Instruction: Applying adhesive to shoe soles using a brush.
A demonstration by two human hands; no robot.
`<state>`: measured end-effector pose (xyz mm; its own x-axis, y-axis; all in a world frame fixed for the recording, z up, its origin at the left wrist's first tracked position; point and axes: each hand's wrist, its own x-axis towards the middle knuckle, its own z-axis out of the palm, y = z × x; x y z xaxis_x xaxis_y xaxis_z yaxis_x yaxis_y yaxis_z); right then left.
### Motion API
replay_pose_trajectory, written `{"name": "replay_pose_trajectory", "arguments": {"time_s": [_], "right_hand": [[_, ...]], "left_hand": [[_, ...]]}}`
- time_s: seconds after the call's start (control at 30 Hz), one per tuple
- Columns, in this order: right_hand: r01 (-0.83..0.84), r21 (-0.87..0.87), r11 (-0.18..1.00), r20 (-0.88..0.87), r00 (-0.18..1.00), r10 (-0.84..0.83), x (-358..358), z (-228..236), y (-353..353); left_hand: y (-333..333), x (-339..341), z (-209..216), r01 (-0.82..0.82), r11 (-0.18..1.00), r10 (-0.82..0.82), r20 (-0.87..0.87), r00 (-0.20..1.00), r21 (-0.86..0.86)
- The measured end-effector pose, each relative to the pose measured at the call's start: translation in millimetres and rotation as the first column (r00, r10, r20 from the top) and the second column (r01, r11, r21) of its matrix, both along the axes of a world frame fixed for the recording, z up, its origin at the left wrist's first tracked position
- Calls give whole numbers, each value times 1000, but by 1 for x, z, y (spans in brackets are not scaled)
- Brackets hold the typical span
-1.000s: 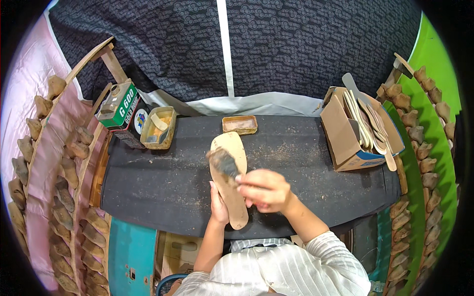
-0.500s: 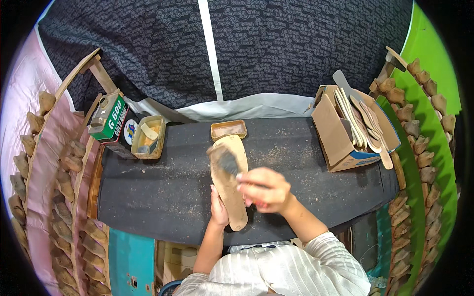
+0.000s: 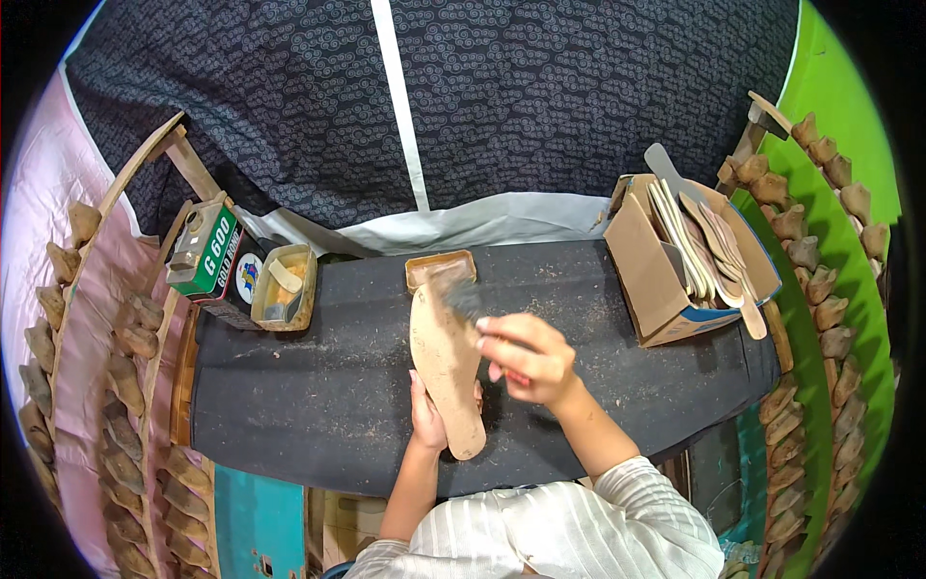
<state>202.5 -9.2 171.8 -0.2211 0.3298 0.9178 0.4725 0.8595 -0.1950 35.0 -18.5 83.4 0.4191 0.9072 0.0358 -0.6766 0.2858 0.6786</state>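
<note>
A tan, shoe-sole-shaped insole [image 3: 446, 372] stands lengthwise before me, wide end away, tilted above the dark table. My left hand [image 3: 427, 417] is closed around its narrower near half, thumb along the left edge and fingertips showing at the right. In my right hand [image 3: 532, 355] I pinch a brush [image 3: 464, 301] with a dark, motion-blurred head. That head is at the upper right edge of the insole's wide end; whether it touches cannot be made out. Just beyond the insole lies a small shallow tray [image 3: 441, 265], partly covered by the insole's tip.
The dark-covered table [image 3: 318, 396] is strewn with crumbs. On the left stand a green-and-black metal can [image 3: 207, 253] and a tub [image 3: 307, 307] with yellowish residue and spreaders. A cardboard box [image 3: 632, 265] of insoles sits right. Racks of wooden shoe lasts [image 3: 125, 381] flank both sides.
My right hand has swept the brush from over the insole's wide part to its upper right edge. The left hand keeps its grip on the insole, and the whole view has shifted slightly.
</note>
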Motion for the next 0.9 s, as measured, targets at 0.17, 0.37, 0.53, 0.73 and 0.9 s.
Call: {"name": "replay_pose_trajectory", "arguments": {"time_s": [0.17,0.37,0.53,0.73,0.9], "right_hand": [[-39,139,990,76,997,29,-8,-2,-5],[-208,69,976,62,977,204,-8,-5,-7],[-160,-1,987,-23,987,160,-5,-7,-2],[-120,-42,992,-53,992,118,-10,-10,-5],[-259,-40,965,17,965,260,-9,-10,-15]], "left_hand": [[1,2,-1,22,992,-25,19,1000,121],[-5,4,17,-36,997,37,-23,999,69],[-9,9,23,-174,951,201,85,976,-255],[-5,-4,1,8,994,4,109,994,-107],[-7,1,12,-59,991,62,20,998,-117]]}}
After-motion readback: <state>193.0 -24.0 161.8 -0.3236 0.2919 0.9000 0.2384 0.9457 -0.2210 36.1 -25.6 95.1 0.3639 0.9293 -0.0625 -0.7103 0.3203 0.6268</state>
